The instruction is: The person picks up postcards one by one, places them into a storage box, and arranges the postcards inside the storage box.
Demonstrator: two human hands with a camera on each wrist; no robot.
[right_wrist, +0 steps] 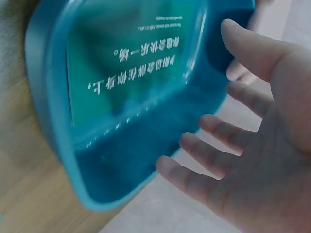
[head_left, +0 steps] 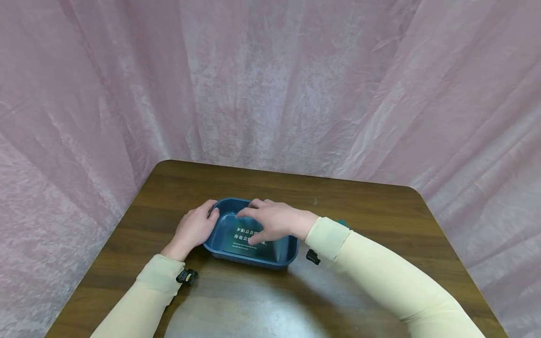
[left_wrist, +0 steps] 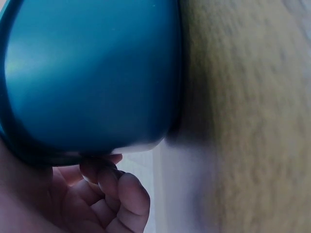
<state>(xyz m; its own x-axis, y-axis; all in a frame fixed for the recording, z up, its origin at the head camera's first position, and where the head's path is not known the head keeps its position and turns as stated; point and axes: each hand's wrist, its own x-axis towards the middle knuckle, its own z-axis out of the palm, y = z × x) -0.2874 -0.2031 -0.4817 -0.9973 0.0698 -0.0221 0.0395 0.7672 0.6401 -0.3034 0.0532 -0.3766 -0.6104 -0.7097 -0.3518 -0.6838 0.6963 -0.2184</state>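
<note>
A blue plastic basin [head_left: 230,209] with rounded corners sits on the wooden table. Flat on its floor lies a green card [head_left: 241,234] printed with white Chinese characters and smaller lettering. My left hand [head_left: 195,227] grips the basin's left rim, thumb over the edge; in the left wrist view its curled fingers [left_wrist: 133,194] show below the outer wall. Above the basin is my right hand [head_left: 274,220], its fingers spread and apart from the card, which it partly covers in the head view. The right wrist view shows the right palm [right_wrist: 257,150] with nothing held in it.
A small teal thing [head_left: 343,223], mostly hidden, lies behind my right forearm. The brown wooden table [head_left: 359,197] has rounded far corners, and pink curtains [head_left: 270,94] hang behind it and at both sides.
</note>
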